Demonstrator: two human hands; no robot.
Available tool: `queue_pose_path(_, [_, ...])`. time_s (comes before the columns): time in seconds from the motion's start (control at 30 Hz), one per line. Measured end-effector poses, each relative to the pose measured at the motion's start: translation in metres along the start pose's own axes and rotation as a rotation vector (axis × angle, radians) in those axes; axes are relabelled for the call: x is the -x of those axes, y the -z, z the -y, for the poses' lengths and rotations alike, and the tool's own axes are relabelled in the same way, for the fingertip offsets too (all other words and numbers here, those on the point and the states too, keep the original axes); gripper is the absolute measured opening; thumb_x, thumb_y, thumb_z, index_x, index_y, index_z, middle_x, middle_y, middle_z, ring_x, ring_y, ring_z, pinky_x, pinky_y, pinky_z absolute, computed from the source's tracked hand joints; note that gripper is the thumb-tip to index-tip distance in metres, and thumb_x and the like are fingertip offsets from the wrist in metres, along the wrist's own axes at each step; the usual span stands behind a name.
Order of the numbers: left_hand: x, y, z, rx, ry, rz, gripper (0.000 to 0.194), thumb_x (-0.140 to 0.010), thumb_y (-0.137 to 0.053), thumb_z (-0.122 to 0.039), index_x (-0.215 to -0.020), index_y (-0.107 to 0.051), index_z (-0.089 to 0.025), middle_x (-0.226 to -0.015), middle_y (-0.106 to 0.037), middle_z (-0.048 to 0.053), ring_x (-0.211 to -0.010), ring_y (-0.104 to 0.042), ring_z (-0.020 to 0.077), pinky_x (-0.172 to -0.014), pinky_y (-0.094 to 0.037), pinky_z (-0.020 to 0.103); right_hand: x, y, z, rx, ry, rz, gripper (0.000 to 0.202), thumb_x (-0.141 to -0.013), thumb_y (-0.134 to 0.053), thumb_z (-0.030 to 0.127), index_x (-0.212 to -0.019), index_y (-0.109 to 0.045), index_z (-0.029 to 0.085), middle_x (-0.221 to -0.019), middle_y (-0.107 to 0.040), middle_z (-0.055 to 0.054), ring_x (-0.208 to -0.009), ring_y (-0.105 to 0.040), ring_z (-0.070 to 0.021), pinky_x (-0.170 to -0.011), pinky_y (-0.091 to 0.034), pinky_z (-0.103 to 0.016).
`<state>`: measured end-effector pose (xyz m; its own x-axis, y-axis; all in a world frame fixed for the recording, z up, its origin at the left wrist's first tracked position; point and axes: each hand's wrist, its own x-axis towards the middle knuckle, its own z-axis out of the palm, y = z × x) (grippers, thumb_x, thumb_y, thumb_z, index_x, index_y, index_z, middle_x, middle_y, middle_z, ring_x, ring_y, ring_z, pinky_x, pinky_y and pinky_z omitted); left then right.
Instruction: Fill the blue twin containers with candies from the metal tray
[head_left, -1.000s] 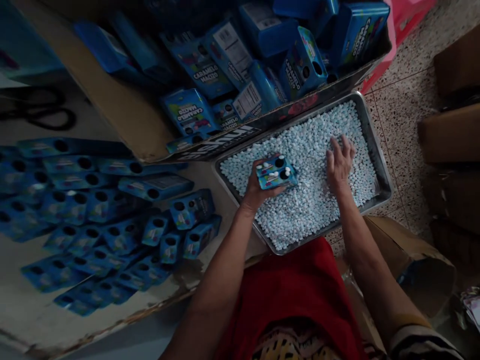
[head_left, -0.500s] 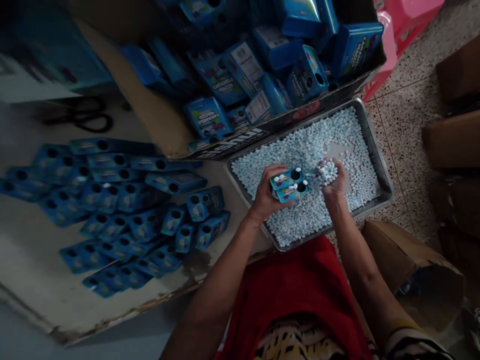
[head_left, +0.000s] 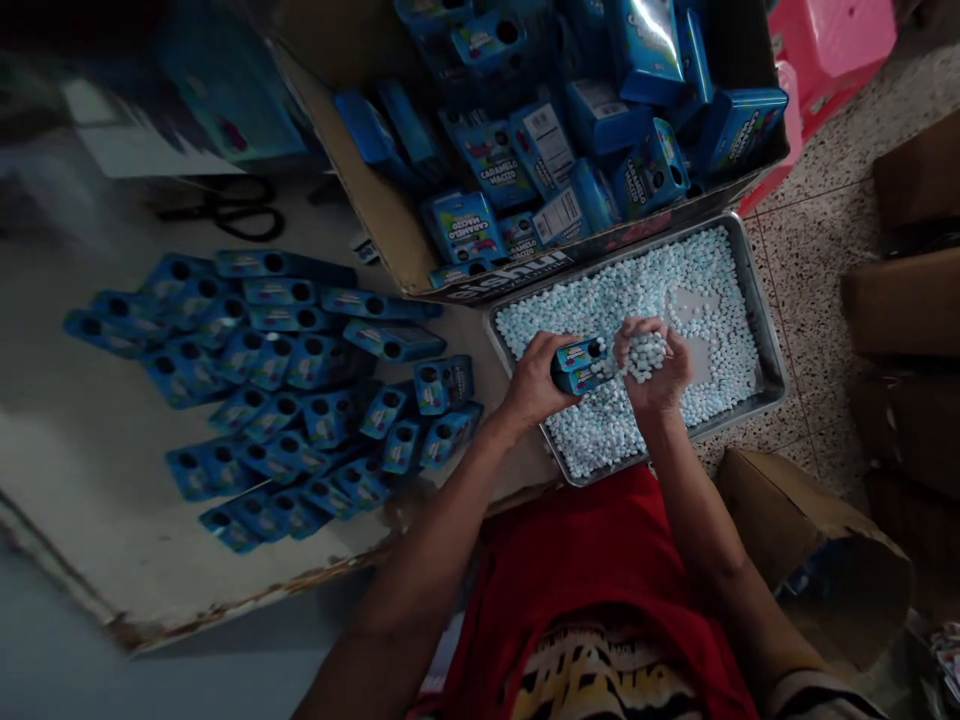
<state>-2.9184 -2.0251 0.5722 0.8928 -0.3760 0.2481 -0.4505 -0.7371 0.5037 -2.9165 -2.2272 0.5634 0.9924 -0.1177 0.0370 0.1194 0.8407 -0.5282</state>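
My left hand (head_left: 541,380) is wrapped round two small blue candy boxes (head_left: 577,367) held side by side, their ends with round dark holes turned toward my right hand. Cupped close beside them, my right hand (head_left: 660,375) carries a heap of small white and pale blue candies (head_left: 645,356). Both hands are over a metal tray (head_left: 772,385) spread with the same candies; its bare bottom shows at the right. A few candies lie at the boxes' holed ends, though whether any have dropped inside I cannot tell.
Behind the tray stands a cardboard carton (head_left: 420,265) full of blue boxes. Many holed blue boxes (head_left: 274,360) stand in rows on the white table (head_left: 112,500) at left, near black scissors (head_left: 232,210). A pink plastic stool (head_left: 832,60) and an open carton (head_left: 795,500) are at right.
My right hand has come left against the boxes with its candies. The boxes have tipped toward it, and the loose candies on top of them have mostly gone. The view has shifted.
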Motion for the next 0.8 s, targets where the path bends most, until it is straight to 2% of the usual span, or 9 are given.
queue_pose_path(0.1, [0.002, 0.013, 0.003, 0.017, -0.016, 0.121, 0.080, -0.055, -0.090, -0.010, -0.130, -0.068, -0.025, -0.120, -0.070, 0.005, -0.111, -0.072, 0.0298, -0.097, -0.061, 0.040, -0.003, -0.009, 0.000, -0.057, -0.016, 0.013, 0.041, -0.087, -0.067, 0.066, -0.080, -0.062, 0.027, -0.081, -0.057, -0.001, -0.068, -0.052, -0.0163, -0.070, -0.050, -0.034])
queue_pose_path(0.2, [0.004, 0.018, 0.008, 0.077, 0.018, 0.099, 0.077, -0.059, -0.094, -0.018, -0.131, -0.067, -0.025, -0.122, -0.072, 0.005, -0.110, -0.073, 0.0292, -0.098, -0.061, 0.041, -0.005, -0.011, 0.000, -0.097, -0.077, -0.001, 0.045, -0.088, -0.068, 0.069, -0.076, -0.060, 0.027, -0.075, -0.056, -0.001, -0.070, -0.055, -0.0177, -0.072, -0.053, -0.035])
queue_pose_path(0.3, [0.004, 0.009, 0.016, 0.242, 0.001, 0.063, 0.075, -0.064, -0.097, -0.030, -0.132, -0.065, -0.024, -0.122, -0.074, 0.008, -0.110, -0.075, 0.0287, -0.097, -0.061, 0.041, -0.006, -0.006, 0.004, -0.139, -0.110, -0.013, 0.045, -0.091, -0.067, 0.069, -0.079, -0.060, 0.027, -0.075, -0.058, -0.001, -0.071, -0.056, -0.0181, -0.071, -0.054, -0.036])
queue_pose_path(0.4, [-0.002, -0.006, 0.022, 0.364, -0.050, 0.018, 0.075, -0.067, -0.098, -0.038, -0.133, -0.064, -0.024, -0.125, -0.074, 0.009, -0.112, -0.075, 0.0298, -0.097, -0.062, 0.044, -0.006, -0.003, 0.011, -0.135, -0.064, -0.015, 0.040, -0.096, -0.065, 0.063, -0.080, -0.060, 0.027, -0.077, -0.058, -0.001, -0.071, -0.057, -0.0185, -0.074, -0.056, -0.037])
queue_pose_path(0.47, [-0.006, -0.013, 0.021, 0.360, -0.064, -0.012, 0.074, -0.068, -0.097, -0.036, -0.133, -0.064, -0.025, -0.127, -0.072, 0.009, -0.114, -0.074, 0.0303, -0.098, -0.061, 0.045, -0.005, -0.006, 0.015, -0.087, -0.006, 0.008, 0.040, -0.097, -0.062, 0.061, -0.076, -0.060, 0.027, -0.076, -0.055, -0.001, -0.071, -0.057, -0.0187, -0.080, -0.058, -0.039])
queue_pose_path(0.57, [-0.011, -0.017, 0.012, 0.307, -0.078, 0.017, 0.076, -0.065, -0.096, -0.027, -0.134, -0.064, -0.025, -0.123, -0.071, 0.007, -0.112, -0.073, 0.0293, -0.097, -0.061, 0.043, -0.002, -0.013, 0.016, 0.046, 0.058, 0.012, 0.045, -0.092, -0.063, 0.065, -0.068, -0.056, 0.028, -0.075, -0.052, -0.002, -0.073, -0.056, -0.0209, -0.085, -0.058, -0.043])
queue_pose_path(0.7, [-0.012, -0.013, -0.002, 0.219, -0.080, 0.042, 0.081, -0.060, -0.093, -0.015, -0.134, -0.065, -0.026, -0.120, -0.070, 0.004, -0.110, -0.072, 0.0278, -0.095, -0.061, 0.039, -0.001, -0.016, 0.012, 0.204, 0.092, -0.027, 0.048, -0.084, -0.065, 0.072, -0.065, -0.056, 0.029, -0.075, -0.053, -0.004, -0.078, -0.056, -0.0241, -0.086, -0.057, -0.044])
queue_pose_path(0.8, [-0.010, -0.007, -0.007, 0.161, -0.061, 0.063, 0.082, -0.058, -0.093, -0.012, -0.134, -0.065, -0.026, -0.119, -0.068, 0.004, -0.110, -0.071, 0.0280, -0.095, -0.060, 0.039, -0.002, -0.014, 0.008, 0.252, 0.075, 0.013, 0.050, -0.085, -0.063, 0.075, -0.068, -0.061, 0.029, -0.073, -0.055, -0.004, -0.075, -0.056, -0.0238, -0.083, -0.056, -0.043])
